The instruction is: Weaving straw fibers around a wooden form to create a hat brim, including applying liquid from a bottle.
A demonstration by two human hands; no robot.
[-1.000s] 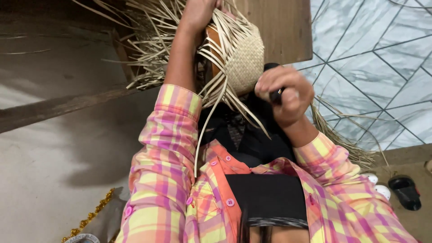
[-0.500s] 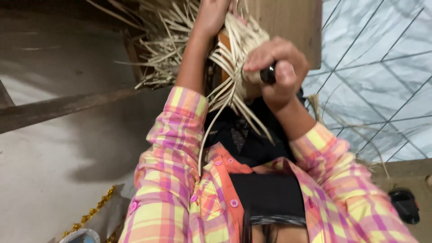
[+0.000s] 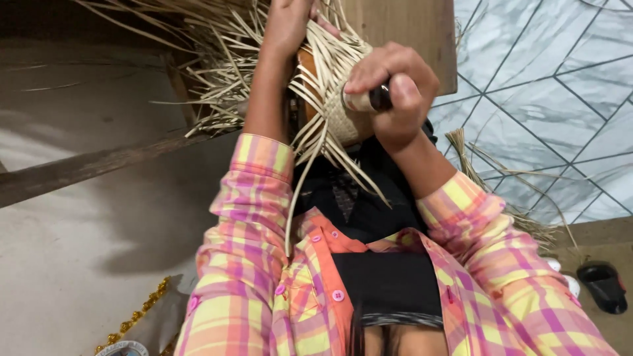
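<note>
Bare grey floor [image 3: 72,264] at left, crossed by a wooden beam [image 3: 79,168]. Left hand [image 3: 290,26] raised at top, forearm upright, fingers closed over straw weaving [image 3: 330,99] spraying loose strands. Right hand [image 3: 392,89] just beside, fisted tight around a dark-handled tool [image 3: 369,99] pressed against the weave. Tiled floor [image 3: 560,99] open at right, sandal [image 3: 603,287] near the edge.

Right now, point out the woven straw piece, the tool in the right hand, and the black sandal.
straw piece [image 3: 337,122], head view, on the tightly woven part
tool [image 3: 369,99], head view, on its pale end beside the dark handle
sandal [image 3: 603,285], head view, on its top
</note>
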